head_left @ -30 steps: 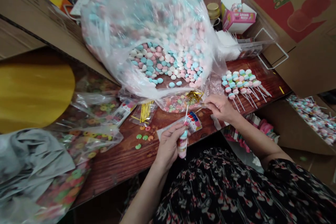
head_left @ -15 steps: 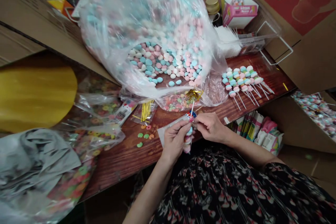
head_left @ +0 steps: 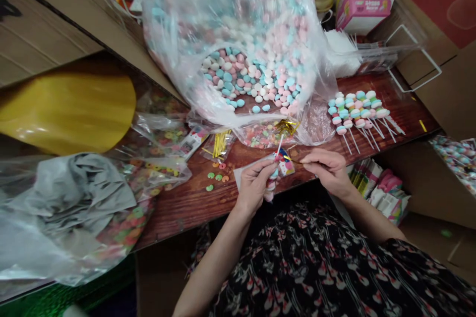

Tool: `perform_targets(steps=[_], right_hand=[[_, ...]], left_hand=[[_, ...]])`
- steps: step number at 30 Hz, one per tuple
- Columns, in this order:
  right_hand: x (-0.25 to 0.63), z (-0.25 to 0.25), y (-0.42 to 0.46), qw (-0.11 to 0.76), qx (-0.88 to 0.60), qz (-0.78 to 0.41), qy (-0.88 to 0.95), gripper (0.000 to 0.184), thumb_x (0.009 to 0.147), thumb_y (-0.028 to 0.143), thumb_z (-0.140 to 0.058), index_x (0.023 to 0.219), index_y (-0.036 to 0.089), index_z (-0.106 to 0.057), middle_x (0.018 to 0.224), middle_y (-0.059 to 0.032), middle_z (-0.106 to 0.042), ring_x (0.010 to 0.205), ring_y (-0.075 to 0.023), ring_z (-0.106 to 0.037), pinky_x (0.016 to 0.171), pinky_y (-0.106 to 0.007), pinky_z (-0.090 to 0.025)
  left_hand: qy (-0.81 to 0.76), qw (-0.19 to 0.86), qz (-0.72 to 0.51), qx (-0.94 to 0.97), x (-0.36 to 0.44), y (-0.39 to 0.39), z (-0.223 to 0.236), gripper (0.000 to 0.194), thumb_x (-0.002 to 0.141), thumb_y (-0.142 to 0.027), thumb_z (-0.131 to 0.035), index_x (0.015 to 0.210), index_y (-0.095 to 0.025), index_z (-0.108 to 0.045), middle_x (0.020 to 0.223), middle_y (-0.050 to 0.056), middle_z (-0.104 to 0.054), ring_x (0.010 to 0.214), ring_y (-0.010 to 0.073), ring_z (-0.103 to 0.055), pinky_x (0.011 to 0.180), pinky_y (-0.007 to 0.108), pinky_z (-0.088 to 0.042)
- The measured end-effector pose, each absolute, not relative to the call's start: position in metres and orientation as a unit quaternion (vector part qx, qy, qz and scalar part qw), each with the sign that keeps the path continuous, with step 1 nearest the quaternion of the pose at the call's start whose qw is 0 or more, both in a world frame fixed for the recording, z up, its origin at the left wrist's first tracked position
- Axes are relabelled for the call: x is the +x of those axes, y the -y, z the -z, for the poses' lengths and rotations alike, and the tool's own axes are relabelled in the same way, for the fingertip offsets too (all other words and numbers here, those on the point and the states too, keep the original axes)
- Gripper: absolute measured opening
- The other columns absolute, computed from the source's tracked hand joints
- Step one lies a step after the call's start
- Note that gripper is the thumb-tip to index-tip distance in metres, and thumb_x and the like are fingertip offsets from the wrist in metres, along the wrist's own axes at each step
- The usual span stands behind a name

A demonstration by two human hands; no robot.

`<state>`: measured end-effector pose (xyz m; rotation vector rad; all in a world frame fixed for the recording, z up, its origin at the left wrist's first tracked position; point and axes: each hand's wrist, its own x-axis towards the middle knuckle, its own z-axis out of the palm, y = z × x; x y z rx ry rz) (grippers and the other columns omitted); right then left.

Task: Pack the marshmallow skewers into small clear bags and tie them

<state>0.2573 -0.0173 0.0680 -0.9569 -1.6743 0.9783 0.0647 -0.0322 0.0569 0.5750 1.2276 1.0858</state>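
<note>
My left hand [head_left: 256,183] is closed around a candy skewer [head_left: 272,185] of pink, white and blue pieces in a clear wrapper. Its white stick [head_left: 280,143] points up and away from me. Thumb and finger of my right hand [head_left: 329,169] pinch the end of a thin gold twist tie [head_left: 294,160], which stretches toward the skewer's neck. Whether the tie is wound round the neck is too small to tell. Beneath the hands lies a clear bag with a printed blue and red part [head_left: 287,167]. More gold twist ties [head_left: 222,143] lie in a packet to the left.
A big plastic bag of pastel candies [head_left: 238,20] stands open behind the hands. Finished-looking candy skewers [head_left: 359,111] lie in rows at right. Loose candy rings [head_left: 210,176] dot the table [head_left: 178,208]. A grey cloth [head_left: 82,193] rests on bagged rings at left.
My right hand has pulled away to the right from the skewer, drawing the twist tie out. The left hand keeps its grip. The whole view has shifted slightly.
</note>
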Motion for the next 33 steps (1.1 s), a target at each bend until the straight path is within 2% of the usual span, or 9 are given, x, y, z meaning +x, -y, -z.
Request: perform_targets(steps=[5, 8, 13, 16, 20, 23, 26, 30, 33], right_hand=[[0.233, -0.061, 0.014, 0.424, -0.353, -0.312, 0.773, 0.027, 0.091, 0.013, -0.05, 0.107, 0.021, -0.071, 0.076, -0.0023, -0.063, 0.068, -0.0121, -0.055, 0.064, -0.025, -0.045], [0.224, -0.054, 0.012, 0.417, -0.357, -0.32, 0.772, 0.032, 0.091, 0.011, -0.047, 0.112, 0.022, -0.07, 0.079, -0.002, -0.065, 0.07, -0.0116, -0.057, 0.066, -0.024, -0.047], [0.221, -0.05, 0.011, 0.417, -0.367, -0.333, 0.762, 0.032, 0.087, 0.009, -0.049, 0.106, 0.021, -0.071, 0.075, -0.001, -0.067, 0.067, -0.0112, -0.059, 0.067, -0.024, -0.049], [0.222, -0.048, 0.012, 0.412, -0.364, -0.336, 0.765, 0.033, 0.087, 0.009, -0.048, 0.109, 0.022, -0.069, 0.082, -0.0022, -0.07, 0.071, -0.0119, -0.062, 0.071, -0.026, -0.051], [0.224, -0.044, 0.02, 0.473, -0.403, -0.333, 0.709, 0.029, 0.086, 0.018, -0.057, 0.115, 0.02, -0.063, 0.083, -0.0019, -0.069, 0.072, -0.0127, -0.061, 0.071, -0.027, -0.051], [0.224, -0.042, 0.026, 0.475, -0.449, -0.429, 0.624, 0.014, 0.083, 0.026, -0.065, 0.094, 0.019, -0.065, 0.074, 0.0011, -0.063, 0.065, -0.0108, -0.056, 0.062, -0.023, -0.046], [0.224, -0.042, 0.026, 0.421, -0.431, -0.586, 0.542, 0.019, 0.079, 0.034, -0.07, 0.077, 0.017, -0.063, 0.07, 0.0024, -0.06, 0.062, -0.0092, -0.053, 0.06, -0.022, -0.044], [0.225, -0.041, 0.017, 0.416, -0.381, -0.69, 0.454, 0.022, 0.074, 0.035, -0.075, 0.075, 0.015, -0.066, 0.069, 0.0033, -0.061, 0.062, -0.0073, -0.052, 0.063, -0.02, -0.043], [0.228, -0.039, 0.009, 0.386, -0.359, -0.733, 0.429, 0.023, 0.071, 0.035, -0.077, 0.074, 0.014, -0.067, 0.064, 0.0037, -0.06, 0.056, -0.0061, -0.05, 0.057, -0.019, -0.039]], left_hand=[[-0.507, 0.67, -0.465, 0.279, 0.071, 0.039, -0.054, 0.023, 0.073, -0.037, -0.073, 0.075, -0.015, -0.066, 0.045, -0.007, -0.049, 0.031, 0.0031, -0.036, 0.029, 0.014, -0.029], [-0.506, 0.667, -0.476, 0.269, 0.071, 0.042, -0.052, 0.023, 0.073, -0.036, -0.072, 0.072, -0.015, -0.064, 0.048, -0.006, -0.049, 0.033, 0.0033, -0.038, 0.03, 0.014, -0.03], [-0.508, 0.662, -0.478, 0.275, 0.068, 0.045, -0.047, 0.023, 0.071, -0.035, -0.074, 0.075, -0.014, -0.067, 0.052, -0.005, -0.051, 0.036, 0.0032, -0.041, 0.033, 0.014, -0.032], [-0.517, 0.654, -0.485, 0.264, 0.069, 0.043, -0.045, 0.024, 0.069, -0.036, -0.075, 0.068, -0.014, -0.065, 0.051, -0.005, -0.051, 0.036, 0.0032, -0.041, 0.032, 0.014, -0.033], [-0.52, 0.657, -0.482, 0.256, 0.069, 0.042, -0.047, 0.024, 0.071, -0.037, -0.075, 0.069, -0.015, -0.065, 0.049, -0.006, -0.049, 0.032, 0.004, -0.039, 0.029, 0.015, -0.029], [-0.519, 0.641, -0.488, 0.286, 0.067, 0.042, -0.05, 0.023, 0.073, -0.038, -0.075, 0.07, -0.016, -0.067, 0.053, -0.005, -0.051, 0.035, 0.0042, -0.04, 0.03, 0.016, -0.03], [-0.525, 0.612, -0.479, 0.346, 0.065, 0.042, -0.055, 0.022, 0.076, -0.04, -0.072, 0.072, -0.018, -0.071, 0.06, -0.002, -0.056, 0.039, 0.0056, -0.043, 0.034, 0.019, -0.033], [-0.516, 0.515, -0.471, 0.496, 0.061, 0.037, -0.068, 0.018, 0.079, -0.035, -0.07, 0.07, -0.02, -0.074, 0.076, 0.004, -0.067, 0.066, 0.0143, -0.06, 0.061, 0.025, -0.05], [-0.484, 0.478, -0.459, 0.572, 0.058, 0.033, -0.077, 0.016, 0.082, -0.03, -0.066, 0.073, -0.021, -0.076, 0.076, 0.005, -0.068, 0.072, 0.0164, -0.06, 0.072, 0.028, -0.05]])
